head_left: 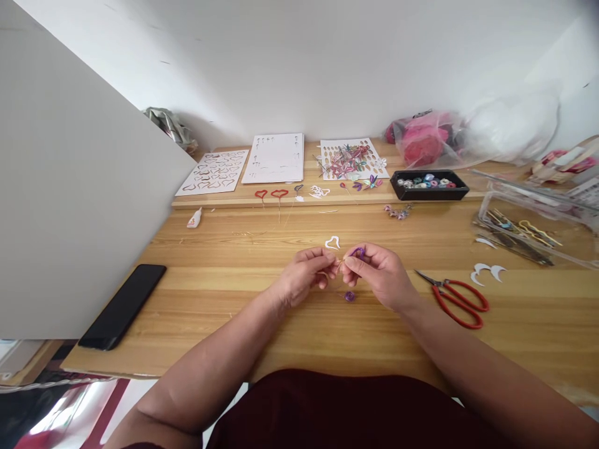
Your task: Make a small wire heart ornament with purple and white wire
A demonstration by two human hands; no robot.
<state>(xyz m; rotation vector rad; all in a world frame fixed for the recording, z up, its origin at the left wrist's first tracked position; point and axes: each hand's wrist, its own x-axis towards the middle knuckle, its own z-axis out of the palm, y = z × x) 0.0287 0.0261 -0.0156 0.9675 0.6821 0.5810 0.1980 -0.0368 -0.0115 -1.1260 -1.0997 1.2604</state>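
Between the thumb and fingers of my right hand (377,271) is a small loop wrapped in purple thread (358,252). My left hand (309,274) pinches the thin golden wire (340,264) that comes out of the loop's lower end, so the fingertips of both hands almost meet. Fingers cover part of the loop. Just below the hands a little spool of purple thread (349,297) rests on the wooden table (262,324). Right behind them lies a white heart-shaped paper cutout (332,242).
Red-handled scissors (461,302) lie right of my right hand, near curved white paper pieces (486,271). A black tray of thread spools (429,185), red wrapped hearts (279,194) and cut sheets (274,159) occupy the back ledge. At left are a phone (122,305) and glue bottle (194,218).
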